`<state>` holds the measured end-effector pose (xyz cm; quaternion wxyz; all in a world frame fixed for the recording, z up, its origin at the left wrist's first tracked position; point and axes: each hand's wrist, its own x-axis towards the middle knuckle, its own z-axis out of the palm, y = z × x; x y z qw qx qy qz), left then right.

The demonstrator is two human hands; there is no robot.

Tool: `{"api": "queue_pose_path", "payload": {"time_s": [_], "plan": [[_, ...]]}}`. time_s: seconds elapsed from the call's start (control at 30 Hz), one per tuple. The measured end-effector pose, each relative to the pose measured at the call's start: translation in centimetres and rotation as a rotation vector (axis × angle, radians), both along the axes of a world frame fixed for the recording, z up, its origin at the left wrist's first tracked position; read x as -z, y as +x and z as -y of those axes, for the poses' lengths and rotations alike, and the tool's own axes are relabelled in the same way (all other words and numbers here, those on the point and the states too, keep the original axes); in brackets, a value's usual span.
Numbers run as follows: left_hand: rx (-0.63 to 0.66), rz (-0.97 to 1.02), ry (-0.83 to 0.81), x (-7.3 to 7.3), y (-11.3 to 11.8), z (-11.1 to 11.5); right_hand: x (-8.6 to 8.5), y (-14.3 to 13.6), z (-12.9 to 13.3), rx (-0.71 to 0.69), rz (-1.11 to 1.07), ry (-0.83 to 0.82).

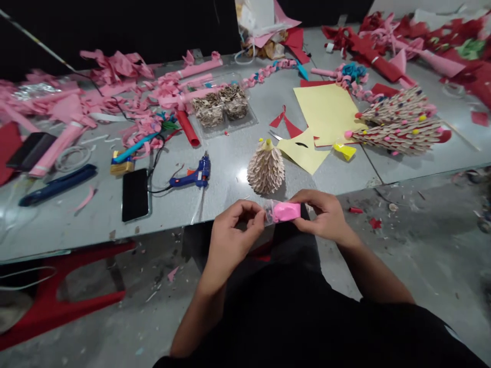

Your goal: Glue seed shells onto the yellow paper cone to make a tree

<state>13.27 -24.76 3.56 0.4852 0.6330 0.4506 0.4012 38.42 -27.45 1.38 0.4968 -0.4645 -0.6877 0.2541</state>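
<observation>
A small clear packet of bright pink clay (286, 212) is held between my two hands in front of the table's near edge. My left hand (240, 230) pinches the packet's clear plastic end. The fingers and thumb of my right hand (321, 214) grip its pink end. Just beyond my hands stands a small cone (266, 171) covered in pale, shell-like pieces, with a yellowish tip. Behind it lie a cut yellow sheet (307, 153) and partly covered scissors (275, 135). A yellow packet (344, 152) rests to the right of that sheet.
On the grey table (226, 189) are a blue glue gun (195, 175), a black phone (135, 195) and a blue stapler-like tool (57, 185). A clear tray (224, 110) holds pale pieces. Two decorated cones (399, 122) lie right. Pink paper fills the back left.
</observation>
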Motion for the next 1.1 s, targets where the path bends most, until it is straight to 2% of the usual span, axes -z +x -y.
{"api": "queue_pose_path", "payload": {"time_s": [0.13,0.3,0.47,0.7,0.93,1.1], "plan": [[-0.089,-0.048,0.143,-0.3,0.3,0.6,0.5,-0.2,-0.8,-0.023,-0.066,-0.069],[0.014,-0.097,0.185,-1.0,0.1,0.3,1.0,-0.1,-1.4,-0.066,-0.052,-0.06],[0.024,-0.102,0.171,-1.3,-0.1,-0.3,1.6,0.0,-1.7,-0.074,-0.046,-0.071],[0.117,-0.16,0.153,0.0,-1.4,-0.7,1.3,-0.5,-1.8,-0.111,0.009,-0.147],[0.099,-0.249,0.106,1.1,-2.2,-0.4,1.1,-1.6,-2.1,-0.169,-0.031,-0.245],[0.143,-0.287,0.183,1.7,-2.6,-0.5,1.3,-2.5,-2.2,-0.202,-0.045,-0.267]]}}
